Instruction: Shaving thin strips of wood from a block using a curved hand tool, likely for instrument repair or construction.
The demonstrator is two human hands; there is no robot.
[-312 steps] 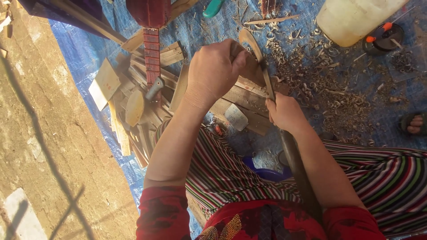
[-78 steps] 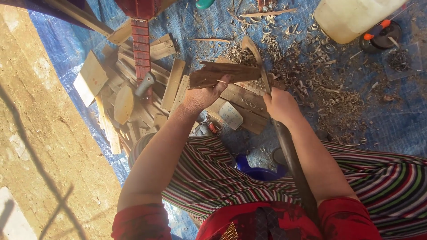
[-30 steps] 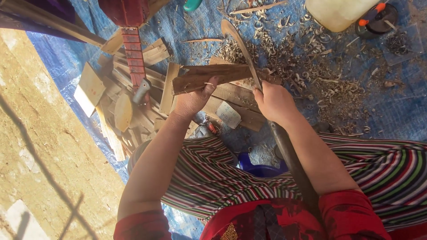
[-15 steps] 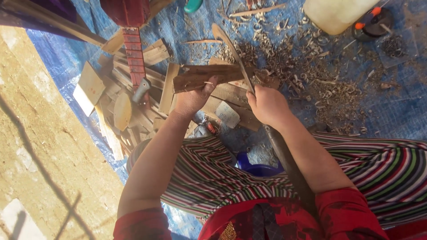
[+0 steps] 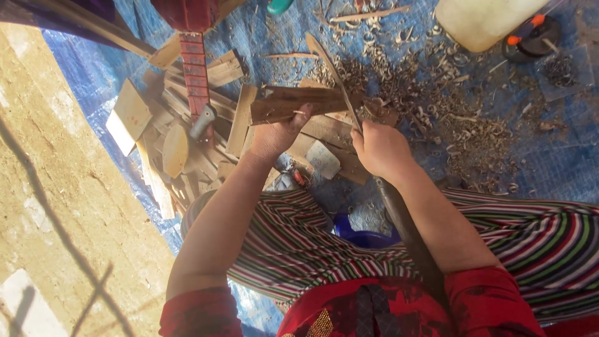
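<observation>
While earlier upright, wood piece now level, both hands clamped: left hand on it, right hand on blade.

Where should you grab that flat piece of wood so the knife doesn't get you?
Probably by its left end, from underneath, as the left hand does now. The wood piece lies level and long, and the blade in the right hand crosses its right end, so that end stays bare.

A: Before my knees?
B: Offcut pile on the tarp, at my left. Shavings right of it.
A: Farther out?
B: Jug beyond the shavings, far right.
</observation>
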